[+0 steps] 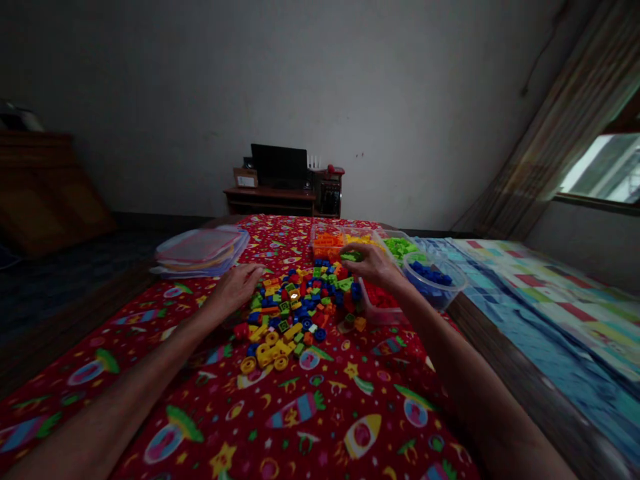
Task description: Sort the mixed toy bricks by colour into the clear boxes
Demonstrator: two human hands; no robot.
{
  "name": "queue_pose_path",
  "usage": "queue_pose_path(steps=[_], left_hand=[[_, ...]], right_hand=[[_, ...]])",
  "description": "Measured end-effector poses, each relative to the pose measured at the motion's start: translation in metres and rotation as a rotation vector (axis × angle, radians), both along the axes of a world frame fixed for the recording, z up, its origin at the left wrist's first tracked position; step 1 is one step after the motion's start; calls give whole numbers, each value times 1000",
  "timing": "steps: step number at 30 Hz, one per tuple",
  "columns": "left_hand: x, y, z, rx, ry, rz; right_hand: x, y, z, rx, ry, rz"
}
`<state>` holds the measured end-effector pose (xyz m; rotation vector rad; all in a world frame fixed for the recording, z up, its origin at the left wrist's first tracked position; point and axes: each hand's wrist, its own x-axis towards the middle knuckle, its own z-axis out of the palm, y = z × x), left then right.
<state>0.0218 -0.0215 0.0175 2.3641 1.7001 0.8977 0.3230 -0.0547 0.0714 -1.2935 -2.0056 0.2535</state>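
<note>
A pile of mixed toy building bricks (300,307) in red, blue, yellow, green and orange lies loose on the red patterned tablecloth (320,413). My left hand (240,285) rests at the pile's left edge, its fingers reaching toward the bricks and seemingly holding nothing. Beyond the pile's right side, my right hand (373,263) pinches a green brick (351,255) between thumb and fingers. That hand is above clear tubs of sorted bricks: orange bricks (327,243), yellow bricks (357,240), green bricks (400,248) and red bricks (381,297).
A round clear tub (453,287) with blue bricks (431,273) stands at the right edge of the table. Stacked plastic lids (200,250) lie at the left. Past the table are a dark monitor (279,165) on a desk and, rightward, a bed with a patchwork cover (540,287).
</note>
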Motion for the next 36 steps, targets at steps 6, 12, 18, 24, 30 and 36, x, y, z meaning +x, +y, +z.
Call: queue_pose_path(steps=[6,12,18,24,30,36], left_hand=[[-12,13,-16,-36,35,21],[-15,19,-32,-74,73,-15],[-12,14,-31,-94,48,-11],[-12,16,-33,-91,46,-30],[-17,26,-43,-84,26,-80],[-17,27,-41,-96,23,-89]], right_hand=[[84,47,31,-98,-233,-407],[135,90,39,-182,-253,-646],[130,93,39,-117,-8,-596],[114,79,35,-14,345,-388],[145,52,65,162,559,-281],[184,22,83,212,609,-381]])
